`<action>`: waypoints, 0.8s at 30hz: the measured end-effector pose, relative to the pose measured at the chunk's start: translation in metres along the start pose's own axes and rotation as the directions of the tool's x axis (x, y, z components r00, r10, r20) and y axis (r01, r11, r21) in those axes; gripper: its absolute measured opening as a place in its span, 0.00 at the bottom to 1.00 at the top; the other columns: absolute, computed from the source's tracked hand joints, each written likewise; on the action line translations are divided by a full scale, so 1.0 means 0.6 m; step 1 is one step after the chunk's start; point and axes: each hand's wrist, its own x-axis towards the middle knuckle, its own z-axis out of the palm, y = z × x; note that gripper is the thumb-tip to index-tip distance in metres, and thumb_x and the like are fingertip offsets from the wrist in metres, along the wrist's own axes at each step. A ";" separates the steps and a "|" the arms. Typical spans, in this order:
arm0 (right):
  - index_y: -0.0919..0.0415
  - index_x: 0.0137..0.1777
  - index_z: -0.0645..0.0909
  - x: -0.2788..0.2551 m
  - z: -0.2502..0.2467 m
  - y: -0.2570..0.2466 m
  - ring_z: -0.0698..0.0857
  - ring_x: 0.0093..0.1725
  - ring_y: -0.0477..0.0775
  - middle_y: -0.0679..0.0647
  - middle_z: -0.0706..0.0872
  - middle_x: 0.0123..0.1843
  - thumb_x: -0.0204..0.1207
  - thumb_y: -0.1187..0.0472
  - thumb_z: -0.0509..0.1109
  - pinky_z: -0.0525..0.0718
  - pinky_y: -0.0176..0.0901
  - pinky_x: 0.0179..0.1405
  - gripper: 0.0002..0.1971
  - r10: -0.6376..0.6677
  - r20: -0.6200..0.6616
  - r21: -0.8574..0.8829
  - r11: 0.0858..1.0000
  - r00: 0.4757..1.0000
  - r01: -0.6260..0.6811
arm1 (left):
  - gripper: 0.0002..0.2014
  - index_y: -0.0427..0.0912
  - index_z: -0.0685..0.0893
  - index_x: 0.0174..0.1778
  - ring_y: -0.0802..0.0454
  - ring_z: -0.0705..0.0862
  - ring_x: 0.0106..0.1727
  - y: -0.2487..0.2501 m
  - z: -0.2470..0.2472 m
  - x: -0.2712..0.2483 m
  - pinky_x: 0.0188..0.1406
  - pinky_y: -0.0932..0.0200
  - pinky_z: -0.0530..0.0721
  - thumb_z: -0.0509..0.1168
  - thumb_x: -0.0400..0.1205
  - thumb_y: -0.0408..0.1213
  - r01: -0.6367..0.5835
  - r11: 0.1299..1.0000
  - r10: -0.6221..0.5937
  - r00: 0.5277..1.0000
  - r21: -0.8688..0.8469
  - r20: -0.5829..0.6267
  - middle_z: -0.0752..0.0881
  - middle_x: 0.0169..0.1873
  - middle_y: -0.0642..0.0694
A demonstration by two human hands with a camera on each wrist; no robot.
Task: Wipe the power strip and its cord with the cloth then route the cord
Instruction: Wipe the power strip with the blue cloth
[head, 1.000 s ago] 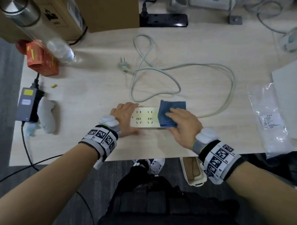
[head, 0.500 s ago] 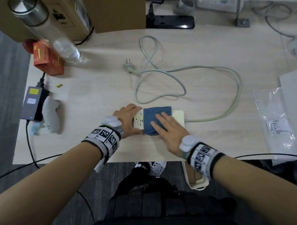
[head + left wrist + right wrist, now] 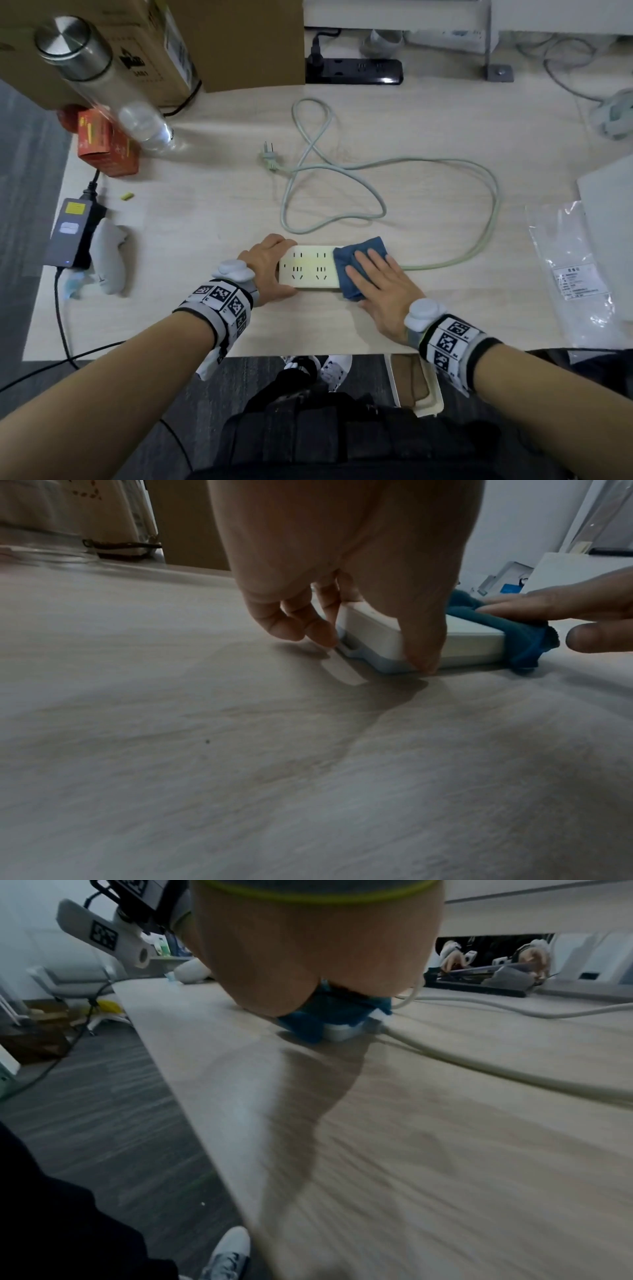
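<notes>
I see the cream-white rectangular plastic power strip lying flat near the front edge of the pale wood-grain desk, sockets facing up. My left hand grips its left end, thumb curled down the near side and fingers bent round the far corner, as the left wrist view shows. My right hand lies flat with fingers straight, pressing the folded blue cloth onto the strip's right end; the cloth drapes over the near edge down to the desk. The right thumb rests beside the cloth on the desk.

The strip's pale grey-green rubber cord leaves the right end under the cloth, sweeps out in a wide loop to the right, then crosses itself in smaller loops behind the strip. Its plug lies free on the desk, well apart from the strip.

Further back a black power strip sits beside a brown cardboard box. A clear bottle with a steel cap stands at the left, an orange carton touching it.
</notes>
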 end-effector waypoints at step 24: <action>0.59 0.78 0.69 0.112 0.002 -0.108 0.61 0.81 0.68 0.62 0.66 0.81 0.77 0.34 0.52 0.54 0.65 0.79 0.37 -0.174 0.063 0.057 0.984 0.983 0.171 | 0.33 0.59 0.70 0.65 0.47 0.82 0.50 0.013 -0.005 0.001 0.54 0.49 0.81 0.72 0.64 0.58 0.055 0.998 -0.057 0.997 0.031 0.056 0.72 0.64 0.59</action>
